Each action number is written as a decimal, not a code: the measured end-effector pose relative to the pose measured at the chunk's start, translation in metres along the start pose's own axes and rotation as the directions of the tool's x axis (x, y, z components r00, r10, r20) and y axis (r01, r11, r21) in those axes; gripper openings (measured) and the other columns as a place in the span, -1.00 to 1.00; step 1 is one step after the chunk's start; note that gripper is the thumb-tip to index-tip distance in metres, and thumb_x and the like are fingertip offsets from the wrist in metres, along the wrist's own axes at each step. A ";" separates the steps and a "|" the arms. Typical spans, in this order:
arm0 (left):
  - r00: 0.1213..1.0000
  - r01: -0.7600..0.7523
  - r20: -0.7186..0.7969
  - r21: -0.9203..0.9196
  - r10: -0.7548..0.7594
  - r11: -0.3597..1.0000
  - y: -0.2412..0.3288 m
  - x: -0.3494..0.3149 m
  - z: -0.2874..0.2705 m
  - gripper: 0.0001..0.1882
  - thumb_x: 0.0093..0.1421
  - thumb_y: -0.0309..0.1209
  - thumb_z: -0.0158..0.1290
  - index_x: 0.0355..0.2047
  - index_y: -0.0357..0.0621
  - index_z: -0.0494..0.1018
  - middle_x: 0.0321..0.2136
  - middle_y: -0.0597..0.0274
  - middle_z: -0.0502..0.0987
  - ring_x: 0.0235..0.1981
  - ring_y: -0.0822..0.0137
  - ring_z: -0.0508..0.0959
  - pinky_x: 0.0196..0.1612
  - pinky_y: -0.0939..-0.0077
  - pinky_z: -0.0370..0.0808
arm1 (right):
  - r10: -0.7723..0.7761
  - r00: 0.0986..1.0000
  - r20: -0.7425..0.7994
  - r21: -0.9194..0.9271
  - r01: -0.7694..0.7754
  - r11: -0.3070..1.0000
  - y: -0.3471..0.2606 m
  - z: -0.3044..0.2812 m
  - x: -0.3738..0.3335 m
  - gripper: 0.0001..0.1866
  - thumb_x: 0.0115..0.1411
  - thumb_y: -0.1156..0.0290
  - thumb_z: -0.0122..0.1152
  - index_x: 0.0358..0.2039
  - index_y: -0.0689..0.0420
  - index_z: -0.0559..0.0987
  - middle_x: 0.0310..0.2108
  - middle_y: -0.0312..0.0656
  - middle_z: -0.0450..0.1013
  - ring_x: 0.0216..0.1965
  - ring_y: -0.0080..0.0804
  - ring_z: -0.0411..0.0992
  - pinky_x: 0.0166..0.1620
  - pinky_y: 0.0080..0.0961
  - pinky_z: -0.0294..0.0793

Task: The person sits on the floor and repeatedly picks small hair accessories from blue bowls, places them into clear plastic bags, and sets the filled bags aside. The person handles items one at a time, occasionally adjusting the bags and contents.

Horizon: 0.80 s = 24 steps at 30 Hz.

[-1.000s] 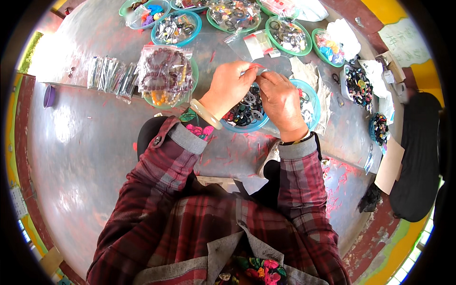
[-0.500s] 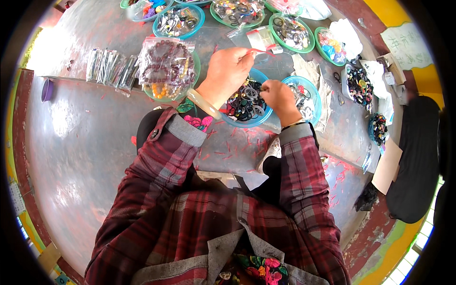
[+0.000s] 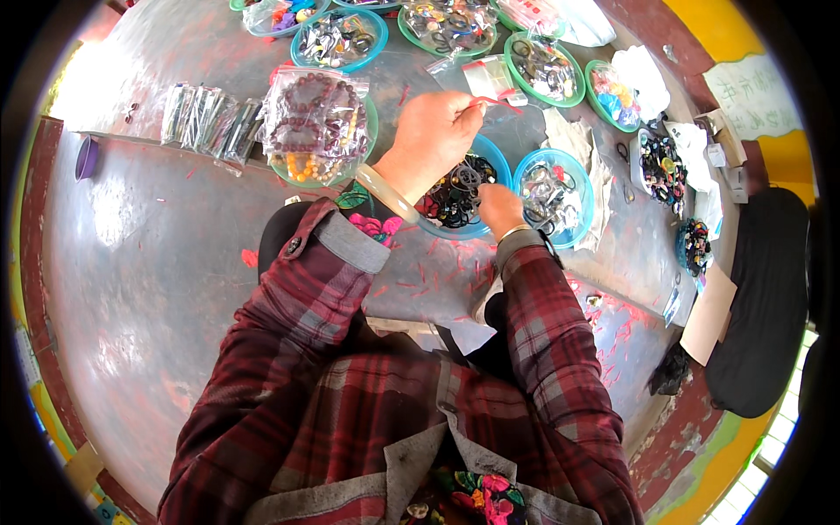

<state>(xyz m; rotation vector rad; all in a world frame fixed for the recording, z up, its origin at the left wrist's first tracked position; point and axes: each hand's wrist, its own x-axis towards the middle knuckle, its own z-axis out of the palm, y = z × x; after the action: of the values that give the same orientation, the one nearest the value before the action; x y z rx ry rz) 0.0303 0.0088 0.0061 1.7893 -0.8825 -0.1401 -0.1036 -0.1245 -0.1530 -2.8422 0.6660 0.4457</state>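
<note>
My left hand [image 3: 435, 140] is closed in a pinch above the blue basket [image 3: 496, 160], with thin red strips [image 3: 497, 101] sticking out past its fingertips. A pale bangle [image 3: 388, 194] circles that wrist. Dark elastic hair ties [image 3: 455, 197], black and grey loops, heap inside the basket. At its right side my right hand [image 3: 500, 208] has its fingers bent together among the ties; what they pinch is partly hidden. Another blue basket [image 3: 591, 201], holding small clear bags with dark pieces, stands beside that hand.
Bagged bead bracelets [image 3: 317, 118] lie on a green basket at left, near slim packets [image 3: 210, 122]. Several baskets of trinkets [image 3: 547, 70] line the far side. Scissors [image 3: 629, 188] and a white box of hair ties [image 3: 662, 171] lie right. Red scraps [image 3: 420, 280] litter the surface.
My right hand has moved down and slightly left, lower at the basket's right side. The left hand still pinches the red strips. The whole view has shifted slightly.
</note>
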 end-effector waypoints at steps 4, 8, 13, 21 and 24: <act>1.000 -0.021 -0.011 0.034 0.021 0.999 0.001 0.001 -0.001 -0.78 0.12 -0.32 0.03 -0.37 -0.24 0.50 -0.75 0.07 0.30 -0.71 0.49 0.26 -0.62 0.50 0.25 | -0.105 0.994 0.007 0.438 0.092 0.894 0.025 -0.048 0.004 -0.78 -0.06 0.41 0.11 -0.38 0.21 0.58 -0.45 -0.04 0.50 -0.41 -0.26 0.48 -0.33 -0.39 0.44; 0.990 0.124 0.064 -0.013 -0.122 0.992 0.008 0.001 -0.007 -0.76 0.13 -0.32 0.02 -0.34 -0.26 0.50 -0.78 0.15 0.28 -0.71 0.54 0.24 -0.63 0.52 0.23 | 0.029 0.999 0.013 0.805 -0.028 0.592 0.009 -0.132 -0.032 -0.75 0.00 0.41 0.16 -0.29 0.22 0.58 -0.53 -0.30 0.47 -0.51 -0.60 0.39 -0.45 -0.66 0.37; 0.981 0.151 0.131 -0.046 -0.144 0.987 0.003 0.002 0.001 -0.74 0.14 -0.33 0.00 -0.36 -0.34 0.49 -0.78 0.35 0.22 -0.67 0.64 0.19 -0.65 0.58 0.17 | 0.036 0.983 -0.179 0.952 0.163 0.260 0.010 -0.180 -0.076 -0.79 0.07 0.52 0.08 -0.26 0.25 0.56 -0.45 -0.27 0.48 -0.43 -0.59 0.41 -0.38 -0.67 0.38; 0.974 0.134 0.182 0.038 -0.139 0.990 0.001 -0.004 0.016 -0.76 0.10 -0.33 0.02 -0.36 -0.27 0.50 -0.76 0.12 0.34 -0.69 0.50 0.31 -0.61 0.49 0.27 | 0.147 0.884 -0.444 0.890 0.416 0.187 -0.003 -0.193 -0.083 -0.75 0.06 0.63 0.11 -0.19 0.25 0.53 -0.34 -0.26 0.48 -0.33 -0.57 0.43 -0.26 -0.66 0.42; 0.976 0.104 0.183 0.071 -0.115 0.992 -0.004 -0.007 0.024 -0.76 0.09 -0.32 0.02 -0.36 -0.25 0.51 -0.71 0.03 0.40 -0.67 0.39 0.42 -0.57 0.46 0.32 | 0.092 0.873 -0.479 0.859 0.445 0.253 -0.011 -0.187 -0.076 -0.76 0.05 0.65 0.12 -0.22 0.26 0.52 -0.34 -0.27 0.48 -0.33 -0.59 0.42 -0.25 -0.68 0.41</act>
<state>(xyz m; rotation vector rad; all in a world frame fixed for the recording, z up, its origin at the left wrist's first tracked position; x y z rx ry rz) 0.0161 -0.0045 -0.0093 1.9052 -0.9285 -0.3612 -0.1178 -0.1301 0.0486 -1.6848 0.3933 -0.5672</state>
